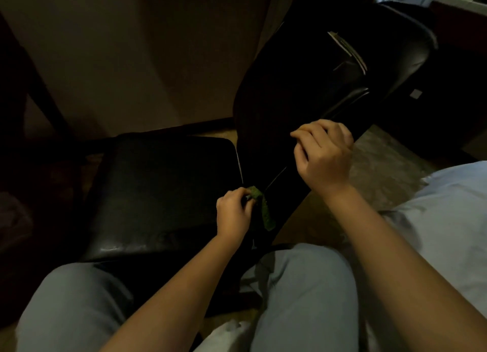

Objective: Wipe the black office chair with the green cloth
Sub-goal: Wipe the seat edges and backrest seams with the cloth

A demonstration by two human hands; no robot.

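Cloth (264, 212): green and nubbly, bunched into a narrow strip. It lies in the crease where the seat (158, 193) meets the back (303, 88), low in the middle of our view.
Left hand (233, 212): fingers curled round the cloth's upper end, pressing it at the crease. We judge the bunching is meant to get fabric down into that narrow seam.
Right hand (324, 154): fingers curled over the near edge of the back, gripping it. We judge this steadies the back against the wiping push, and perhaps eases the seam open.
Chair (184, 233): directly in front of us, just beyond our knees (303, 285). The seat is to the left and the back leans away up to the right.
Chair surface: black with a leather-like sheen, and dull highlights along the seat's near edge. A pale torn strip (347, 51) shows high on the back. The light is too poor to judge dust or what has been wiped.
Surroundings: mottled floor (382, 172) to the right of the back, plain wall (131, 61) behind the seat.
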